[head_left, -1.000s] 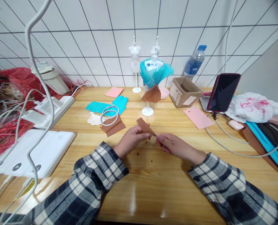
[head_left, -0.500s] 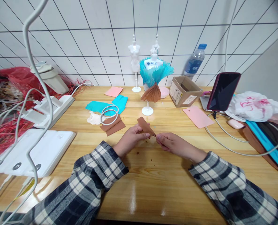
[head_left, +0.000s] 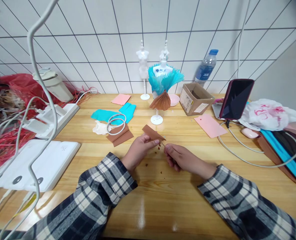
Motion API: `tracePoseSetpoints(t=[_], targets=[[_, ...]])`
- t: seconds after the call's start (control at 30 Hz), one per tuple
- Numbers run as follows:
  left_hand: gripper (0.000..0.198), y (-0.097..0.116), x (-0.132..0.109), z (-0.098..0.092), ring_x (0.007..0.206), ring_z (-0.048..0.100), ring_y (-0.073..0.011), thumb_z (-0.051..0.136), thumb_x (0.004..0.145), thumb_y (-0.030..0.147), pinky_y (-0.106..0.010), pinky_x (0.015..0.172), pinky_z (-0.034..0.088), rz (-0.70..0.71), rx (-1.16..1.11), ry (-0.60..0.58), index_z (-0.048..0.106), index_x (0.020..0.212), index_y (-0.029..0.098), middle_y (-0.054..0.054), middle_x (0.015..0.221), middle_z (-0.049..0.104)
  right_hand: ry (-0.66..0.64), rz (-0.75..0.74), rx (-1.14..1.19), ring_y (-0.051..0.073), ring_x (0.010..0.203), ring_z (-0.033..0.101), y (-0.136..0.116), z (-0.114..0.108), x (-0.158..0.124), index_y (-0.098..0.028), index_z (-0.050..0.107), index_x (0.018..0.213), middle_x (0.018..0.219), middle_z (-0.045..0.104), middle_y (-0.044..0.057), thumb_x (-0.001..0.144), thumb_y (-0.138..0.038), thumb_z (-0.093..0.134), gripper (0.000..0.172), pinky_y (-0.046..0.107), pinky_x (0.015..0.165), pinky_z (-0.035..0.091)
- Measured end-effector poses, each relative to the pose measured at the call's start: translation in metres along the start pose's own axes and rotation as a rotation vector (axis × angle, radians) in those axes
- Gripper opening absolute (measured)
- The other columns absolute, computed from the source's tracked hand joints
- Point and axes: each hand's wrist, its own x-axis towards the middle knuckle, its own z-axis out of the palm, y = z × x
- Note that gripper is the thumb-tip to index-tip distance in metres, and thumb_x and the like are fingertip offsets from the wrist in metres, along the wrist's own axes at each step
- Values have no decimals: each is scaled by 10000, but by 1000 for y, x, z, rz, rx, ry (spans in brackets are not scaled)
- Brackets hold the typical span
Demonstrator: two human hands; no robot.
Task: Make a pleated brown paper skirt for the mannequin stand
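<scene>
My left hand point(head_left: 141, 150) pinches a folded piece of brown crepe paper point(head_left: 152, 133) over the table's middle, its thumb on top. Just to the right, my right hand point(head_left: 179, 156) is closed, thumb against the fingers, by the paper's lower right end. A thin sliver shows at its fingertips; whether it is still joined to the paper I cannot tell. Small brown scraps point(head_left: 146, 165) lie below on the wood. Behind stands a mini dress form point(head_left: 157, 120) wearing blue ruffled paper point(head_left: 157, 81) and a pleated brown paper piece point(head_left: 161, 101).
Left of my hands lie brown paper point(head_left: 120, 136), silver rings point(head_left: 116, 124) and blue paper point(head_left: 103, 115). A cardboard box point(head_left: 196, 103), pink card point(head_left: 209, 126) and phone point(head_left: 237, 100) stand or lie to the right. White cables point(head_left: 54, 113) and a power strip point(head_left: 60, 121) occupy the left.
My right hand has drawn slightly down and away from the paper, its fingers curled more. The brown paper in my left hand has tilted flatter, and more scraps show beneath it.
</scene>
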Motion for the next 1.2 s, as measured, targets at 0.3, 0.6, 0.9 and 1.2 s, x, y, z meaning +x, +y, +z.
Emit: tracePoseSetpoints(t=[0.3, 0.6, 0.9, 1.2], targets=[[338, -3, 2, 1, 1034, 635, -239, 733, 751, 328, -356, 925, 455, 44, 60, 46, 703, 1054, 180, -56, 1107, 718, 509, -131, 22, 111, 562, 382, -5, 0, 2, -184, 545, 769, 603, 403, -52, 756, -486, 642, 317, 251, 542, 321], [369, -4, 0, 4, 1095, 608, -268, 710, 765, 389, -373, 954, 447, 100, 248, 39, 709, 1078, 194, -62, 1123, 707, 528, -103, 122, 90, 500, 314, 1, 8, 7, -153, 656, 901, 538, 353, -80, 712, -498, 697, 396, 247, 487, 238], [339, -6, 1, 2, 1116, 585, -280, 707, 762, 392, -384, 963, 434, 110, 295, 49, 728, 1022, 176, -76, 1160, 683, 467, -49, 334, 65, 463, 289, 2, 6, 8, -160, 649, 922, 583, 431, -72, 666, -457, 739, 402, 238, 453, 207], [248, -2, -2, 5, 1185, 539, -282, 726, 742, 373, -377, 1003, 394, 126, 353, 102, 751, 900, 183, -82, 1280, 613, 467, -50, 234, 99, 555, 391, 3, 6, 11, -157, 634, 839, 608, 485, -47, 665, -427, 731, 335, 244, 533, 293]])
